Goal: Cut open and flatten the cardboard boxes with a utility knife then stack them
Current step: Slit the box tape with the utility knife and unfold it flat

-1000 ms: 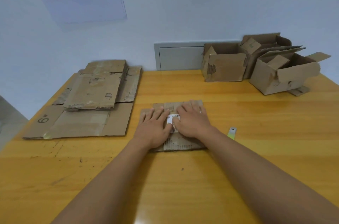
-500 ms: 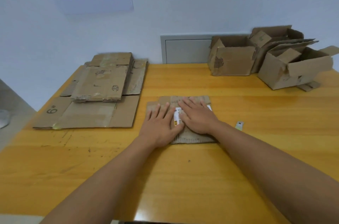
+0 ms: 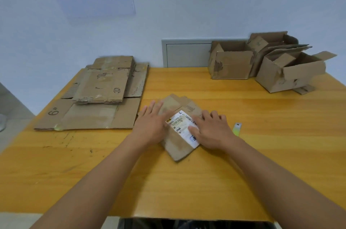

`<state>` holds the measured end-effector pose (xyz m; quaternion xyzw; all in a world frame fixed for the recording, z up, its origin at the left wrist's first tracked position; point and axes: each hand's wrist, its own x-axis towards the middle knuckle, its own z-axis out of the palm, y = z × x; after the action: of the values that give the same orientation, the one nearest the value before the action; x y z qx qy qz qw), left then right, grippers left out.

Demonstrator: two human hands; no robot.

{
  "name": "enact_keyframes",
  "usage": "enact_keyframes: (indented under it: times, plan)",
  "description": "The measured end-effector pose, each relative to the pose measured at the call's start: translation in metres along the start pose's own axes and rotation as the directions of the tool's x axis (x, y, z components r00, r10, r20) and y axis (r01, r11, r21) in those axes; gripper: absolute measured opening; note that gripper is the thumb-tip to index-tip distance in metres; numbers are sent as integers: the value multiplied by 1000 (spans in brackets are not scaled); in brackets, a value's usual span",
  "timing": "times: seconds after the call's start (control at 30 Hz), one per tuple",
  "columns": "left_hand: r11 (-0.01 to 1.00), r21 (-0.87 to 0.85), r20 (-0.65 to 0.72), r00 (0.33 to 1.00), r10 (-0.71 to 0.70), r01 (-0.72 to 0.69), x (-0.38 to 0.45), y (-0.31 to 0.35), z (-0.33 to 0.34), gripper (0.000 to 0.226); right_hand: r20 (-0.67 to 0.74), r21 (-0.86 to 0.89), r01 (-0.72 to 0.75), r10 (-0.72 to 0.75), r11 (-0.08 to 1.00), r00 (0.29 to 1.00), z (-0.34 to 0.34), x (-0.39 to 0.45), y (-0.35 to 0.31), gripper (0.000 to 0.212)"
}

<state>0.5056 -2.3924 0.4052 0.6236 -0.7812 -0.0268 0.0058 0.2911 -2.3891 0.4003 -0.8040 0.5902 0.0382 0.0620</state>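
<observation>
Utility knife (image 3: pixel 237 129) perhaps, half hidden.

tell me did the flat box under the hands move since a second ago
Yes. The flat box has turned: its edges ran square to the table edge before and now sit at an angle, one corner pointing toward the person. It remains between the stack and the knife.

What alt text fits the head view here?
Both hands, left hand and right hand, press a flattened labelled cardboard box on a wooden table; flattened stack far left, open boxes far right.
</observation>
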Motion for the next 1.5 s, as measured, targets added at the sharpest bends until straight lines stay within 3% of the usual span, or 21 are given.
enact_keyframes:
  times: [0.13, 0.27, 0.4, 0.5, 0.63, 0.7, 0.8, 0.87, 1.0, 1.03, 1.07, 1.17, 1.2, 1.3, 1.37, 1.43, 1.5]
  plan:
    - [959, -271, 76, 995, -72, 90, -10, 15, 13, 54, -77, 11, 49, -48, 999, 996, 11, -30, -21, 50]
    - [973, -196, 80, 991, -111, 124, -17, 27, 30, 68, -159, 157, 163, -138, 974, 978, 12, -16, -14, 37]
    - [977, -179, 71, 992, -106, 117, -20, 30, 30, 66, -40, 204, 151, -145, 967, 989, 16, 14, -17, 58]
    - [975, -190, 75, 992, -101, 114, -19, 29, 29, 60, -12, 179, 116, -115, 977, 993, 25, 22, -21, 59]
    - [917, -377, 35, 991, -127, 131, -20, 26, 24, 53, -47, 174, 106, -99, 979, 994, 28, 21, -19, 59]
    - [878, -427, -53, 963, -264, 217, -26, 27, 21, 55, -78, 191, 99, -85, 977, 993, 29, 21, -20, 60]
    - [741, -531, 40, 886, -463, 411, -34, 26, 10, 73, -124, 250, 51, -21, 967, 992, 30, 20, -21, 60]
    - [600, -670, 94, 852, -515, 437, -39, 29, 3, 76, -134, 270, 15, 22, 963, 991, 31, 18, -20, 60]
    - [141, -931, 177, 753, -634, 337, -44, 29, -10, 66, -133, 266, -11, 49, 964, 990, 32, 16, -19, 60]
    - [112, -932, 202, 751, -628, 344, -46, 29, -11, 64, -133, 272, -15, 53, 962, 990, 32, 15, -20, 60]
    - [148, -917, 209, 765, -610, 369, -48, 28, -12, 62, -134, 278, -20, 59, 960, 989, 32, 15, -20, 60]
    - [348, -821, 198, 798, -570, 452, -51, 32, -11, 61, -144, 290, -49, 94, 956, 985, 32, 14, -21, 60]
    - [325, -832, 207, 795, -570, 449, -51, 32, -13, 63, -148, 296, -63, 111, 953, 983, 31, 13, -22, 60]
    - [65, -908, 307, 764, -567, 413, -49, 25, -21, 69, -169, 313, -90, 149, 945, 974, 32, 10, -23, 59]
    - [-39, -899, 382, 739, -554, 436, -49, 19, -26, 70, -174, 325, -98, 162, 941, 971, 32, 9, -23, 58]
    - [-76, -887, 425, 738, -525, 456, -48, 15, -28, 67, -194, 323, -96, 165, 941, 967, 33, 9, -23, 57]
    - [-19, -885, 413, 764, -496, 465, -48, 18, -32, 55, -211, 325, -100, 175, 940, 962, 34, 11, -24, 54]
